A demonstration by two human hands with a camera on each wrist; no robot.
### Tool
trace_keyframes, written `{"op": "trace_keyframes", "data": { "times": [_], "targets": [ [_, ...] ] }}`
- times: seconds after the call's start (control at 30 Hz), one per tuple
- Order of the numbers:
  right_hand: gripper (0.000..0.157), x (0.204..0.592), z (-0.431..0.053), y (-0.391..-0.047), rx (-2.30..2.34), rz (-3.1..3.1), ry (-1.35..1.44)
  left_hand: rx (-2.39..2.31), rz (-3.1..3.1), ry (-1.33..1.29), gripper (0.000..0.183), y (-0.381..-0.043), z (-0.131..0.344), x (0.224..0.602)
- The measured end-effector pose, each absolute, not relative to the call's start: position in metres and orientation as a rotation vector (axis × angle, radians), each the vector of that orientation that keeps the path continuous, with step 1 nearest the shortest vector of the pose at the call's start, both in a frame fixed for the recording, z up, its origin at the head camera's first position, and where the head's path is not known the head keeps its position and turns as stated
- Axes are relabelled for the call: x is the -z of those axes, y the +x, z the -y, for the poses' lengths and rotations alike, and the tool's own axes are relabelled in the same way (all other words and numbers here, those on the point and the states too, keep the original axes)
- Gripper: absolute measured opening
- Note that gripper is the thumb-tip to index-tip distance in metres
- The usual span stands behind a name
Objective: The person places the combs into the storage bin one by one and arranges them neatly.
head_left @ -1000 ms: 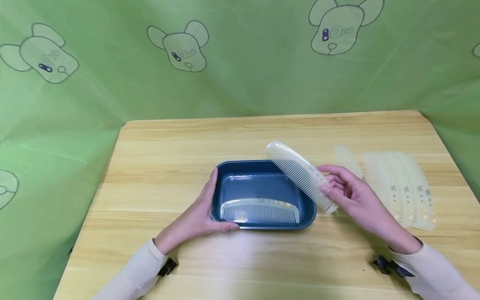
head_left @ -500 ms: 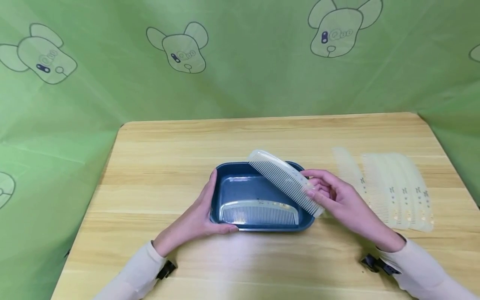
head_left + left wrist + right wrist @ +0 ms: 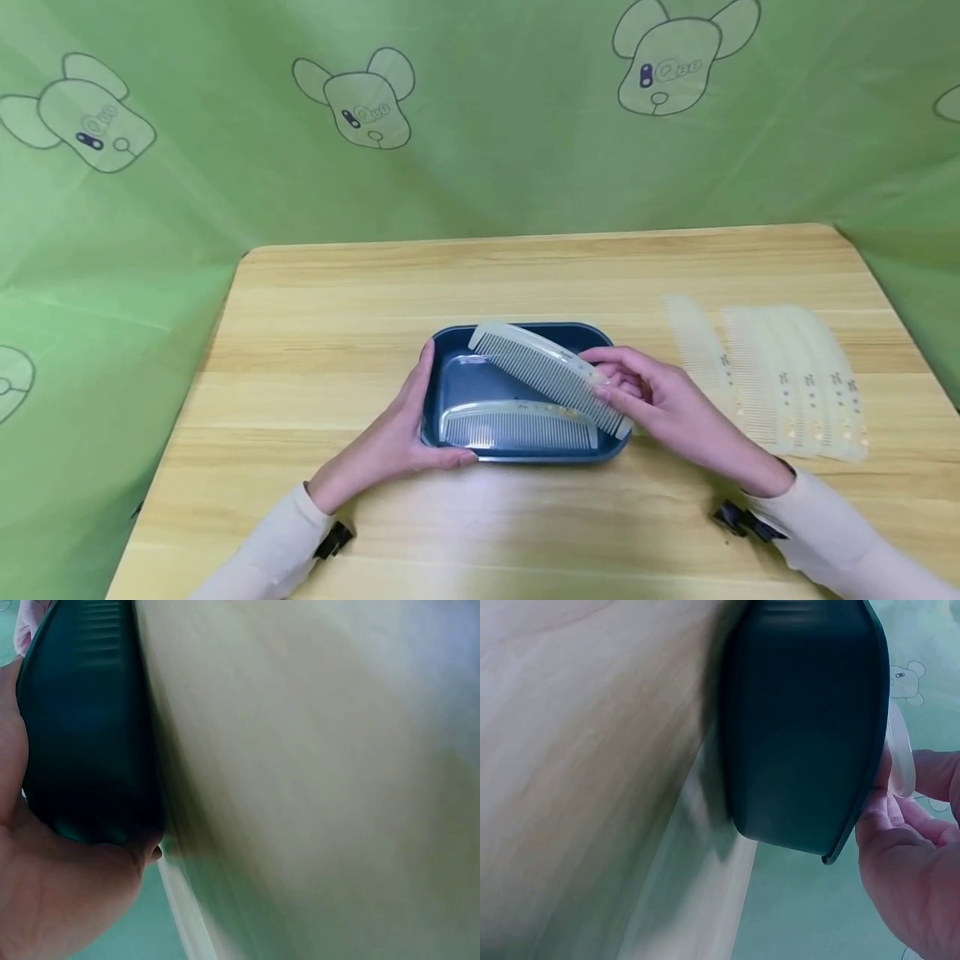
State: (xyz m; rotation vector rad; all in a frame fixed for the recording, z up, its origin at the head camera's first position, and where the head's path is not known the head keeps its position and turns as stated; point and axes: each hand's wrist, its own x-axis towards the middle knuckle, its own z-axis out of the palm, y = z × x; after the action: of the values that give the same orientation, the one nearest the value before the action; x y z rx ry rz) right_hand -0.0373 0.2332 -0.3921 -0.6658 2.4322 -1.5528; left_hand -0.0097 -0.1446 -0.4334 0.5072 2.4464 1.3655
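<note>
Since the earlier frame, the right hand [image 3: 660, 396] has moved closer to the left hand [image 3: 408, 433], bringing the held comb [image 3: 550, 373] lower and further over the blue tray [image 3: 468, 379]. The right hand pinches this comb between thumb and fingers; if it touches the rim, I cannot tell. The left hand grips the tray at the end beside it. In front of its thumb, 1 lying comb [image 3: 517, 427] rests inside. To the right of the right hand, 1 separate comb [image 3: 696, 342] and several overlapping combs [image 3: 806, 367] lie on the table [image 3: 337, 333]. The step in hand seems to be placing a 2nd comb; the next move would call for levelling and lowering it.
</note>
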Motion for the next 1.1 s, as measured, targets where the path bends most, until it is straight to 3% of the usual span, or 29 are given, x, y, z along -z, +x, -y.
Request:
{"op": "trace_keyframes", "data": {
  "times": [1.1],
  "targets": [
    [0.027,0.389,-0.206,-0.053,1.125,-2.451,-0.938,-1.361,-2.464,0.535,0.149,-0.011,0.144,0.436]
  ]
}}
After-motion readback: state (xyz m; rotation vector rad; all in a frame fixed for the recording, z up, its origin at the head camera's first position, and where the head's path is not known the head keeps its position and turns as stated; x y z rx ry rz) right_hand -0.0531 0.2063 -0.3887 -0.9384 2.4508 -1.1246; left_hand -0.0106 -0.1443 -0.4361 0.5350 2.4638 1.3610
